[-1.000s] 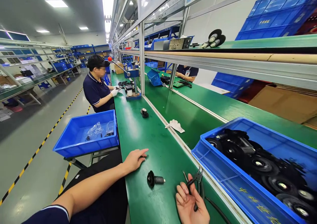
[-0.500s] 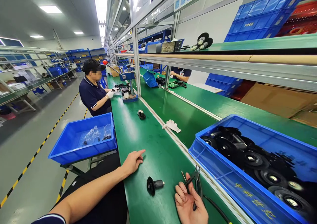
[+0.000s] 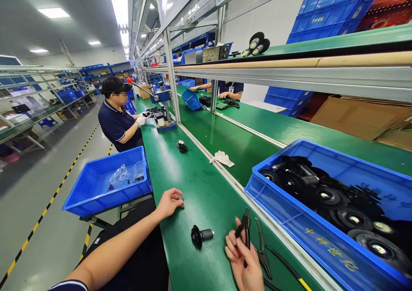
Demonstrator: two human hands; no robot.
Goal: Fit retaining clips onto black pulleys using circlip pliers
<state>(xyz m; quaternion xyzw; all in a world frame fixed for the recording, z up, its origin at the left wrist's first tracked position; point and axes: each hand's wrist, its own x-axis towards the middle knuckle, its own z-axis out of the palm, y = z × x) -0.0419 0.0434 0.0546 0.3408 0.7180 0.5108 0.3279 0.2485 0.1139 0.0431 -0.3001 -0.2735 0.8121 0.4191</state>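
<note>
My right hand point(image 3: 245, 263) is closed around slim black pliers point(image 3: 246, 222), their narrow tips pointing up and away from me. Just right of it, a second pair of dark pliers point(image 3: 263, 252) lies on the green bench. My left hand point(image 3: 170, 203) rests at the near edge of the bench, its fingers loosely curled with nothing visible in them. Between my hands, a black wheel-like part with a cylindrical body and pale tip point(image 3: 201, 236) lies on its side, touched by neither hand.
On the right, a blue crate point(image 3: 289, 226) holds several black disc parts. Another blue bin point(image 3: 106, 196) with plastic bags stands left. A white glove point(image 3: 222, 158), a small dark part point(image 3: 182, 146) and a lever press point(image 3: 165, 106) are farther along. A co-worker point(image 3: 114, 115) sits beyond.
My left index finger, stretched out before, has curled in. The pliers in my right hand have turned more upright, and the second pair now shows apart on the bench. The view has shifted slightly.
</note>
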